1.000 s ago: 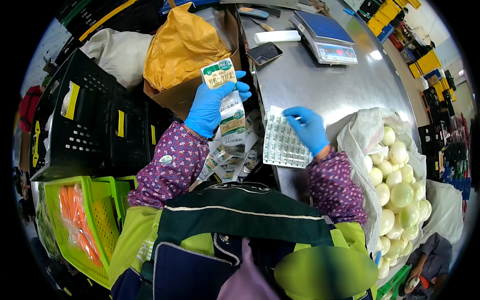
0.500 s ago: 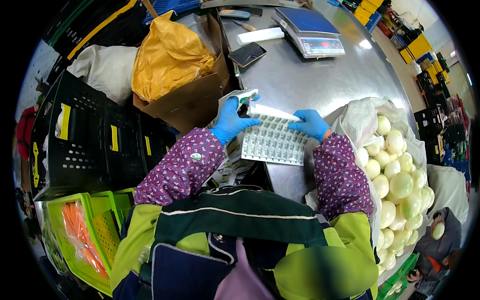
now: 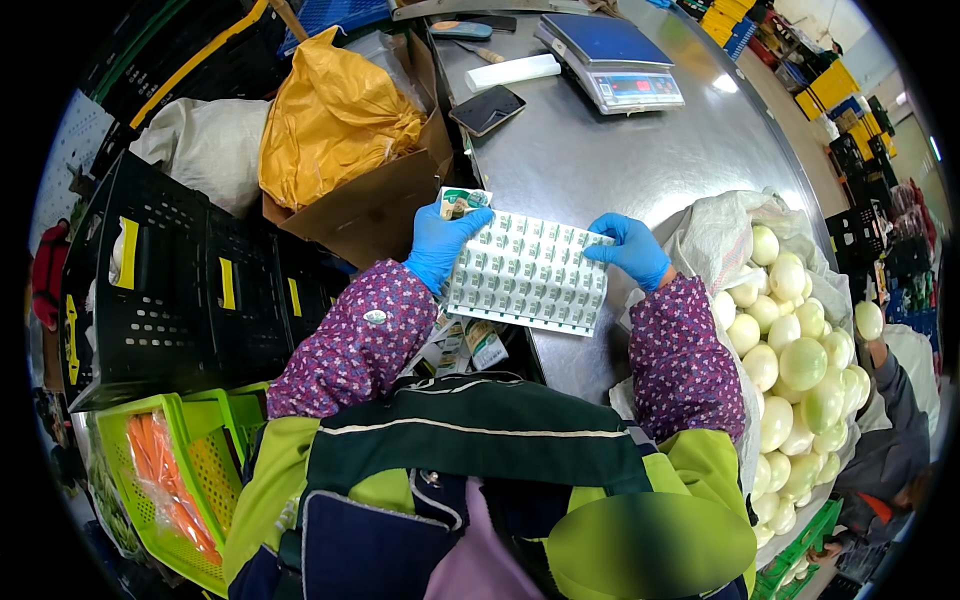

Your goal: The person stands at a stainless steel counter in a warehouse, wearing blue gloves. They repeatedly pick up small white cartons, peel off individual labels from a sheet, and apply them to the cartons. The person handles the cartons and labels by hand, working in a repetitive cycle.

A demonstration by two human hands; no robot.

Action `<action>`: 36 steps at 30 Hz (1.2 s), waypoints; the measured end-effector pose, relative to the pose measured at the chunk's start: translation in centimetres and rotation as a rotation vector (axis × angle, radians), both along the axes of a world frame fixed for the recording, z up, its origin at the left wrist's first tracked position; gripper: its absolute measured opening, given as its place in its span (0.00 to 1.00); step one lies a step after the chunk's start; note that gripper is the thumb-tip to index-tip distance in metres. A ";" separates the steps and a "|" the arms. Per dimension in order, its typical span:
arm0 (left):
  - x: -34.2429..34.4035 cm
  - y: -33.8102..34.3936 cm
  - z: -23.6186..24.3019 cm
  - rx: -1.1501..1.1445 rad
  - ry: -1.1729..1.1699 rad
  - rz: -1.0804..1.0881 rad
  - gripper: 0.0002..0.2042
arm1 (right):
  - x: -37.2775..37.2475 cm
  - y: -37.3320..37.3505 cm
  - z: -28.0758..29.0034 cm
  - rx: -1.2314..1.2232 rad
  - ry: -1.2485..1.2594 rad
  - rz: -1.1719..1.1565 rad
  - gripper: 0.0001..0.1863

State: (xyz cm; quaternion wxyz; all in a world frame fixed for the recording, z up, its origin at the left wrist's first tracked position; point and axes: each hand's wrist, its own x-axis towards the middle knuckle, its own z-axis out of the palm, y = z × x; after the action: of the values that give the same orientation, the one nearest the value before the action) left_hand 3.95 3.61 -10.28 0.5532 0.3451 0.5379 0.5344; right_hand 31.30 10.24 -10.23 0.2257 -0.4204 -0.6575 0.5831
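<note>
A white sheet of small green-printed labels (image 3: 530, 275) is spread flat between my hands, just above the near left part of the steel table. My left hand (image 3: 436, 246), in a blue glove, is closed on its left edge, the thumb lying over the front. The same hand also has a printed label card (image 3: 462, 201), green and white, sticking up behind the sheet's upper left corner. At the upper right corner my right hand (image 3: 632, 250), also gloved in blue, pinches the sheet between thumb and fingers.
A white sack of peeled onions (image 3: 790, 370) lies right of my right arm. On the steel table (image 3: 600, 160) are a scale (image 3: 615, 65), a phone (image 3: 487, 110) and a white roll (image 3: 512, 72). Black crates (image 3: 150, 270), a carton (image 3: 400, 185) and a green crate of bagged carrots (image 3: 165, 480) stand left.
The sheet has been turned flatter and shifted left, so its whole face shows. My left hand has moved left and down. At the right, another person's hand has raised an onion.
</note>
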 end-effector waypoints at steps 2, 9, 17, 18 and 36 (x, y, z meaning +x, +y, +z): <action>0.1 0.0 -0.1 -0.065 -0.094 0.022 0.09 | 0.2 0.1 -0.4 0.010 0.004 -0.025 0.11; 0.3 -0.2 0.4 -0.014 -0.146 -0.076 0.12 | 0.4 0.0 -1.0 0.040 0.110 -0.110 0.08; 0.8 -0.4 0.5 -0.037 -0.101 0.019 0.10 | 1.6 0.7 -2.2 0.082 -0.068 -0.035 0.09; 1.0 -0.3 0.5 -0.032 -0.103 0.028 0.10 | 1.9 0.8 -2.3 0.085 -0.074 -0.020 0.10; 1.4 0.5 -1.4 -0.048 -0.033 0.014 0.10 | -0.8 1.9 1.9 0.691 -0.445 0.335 0.10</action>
State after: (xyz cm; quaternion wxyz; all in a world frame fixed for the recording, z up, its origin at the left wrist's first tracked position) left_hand 5.32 4.06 -11.65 0.5666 0.3190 0.5436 0.5308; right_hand 30.47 12.13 -8.35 0.1084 -0.3233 -0.9055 0.2527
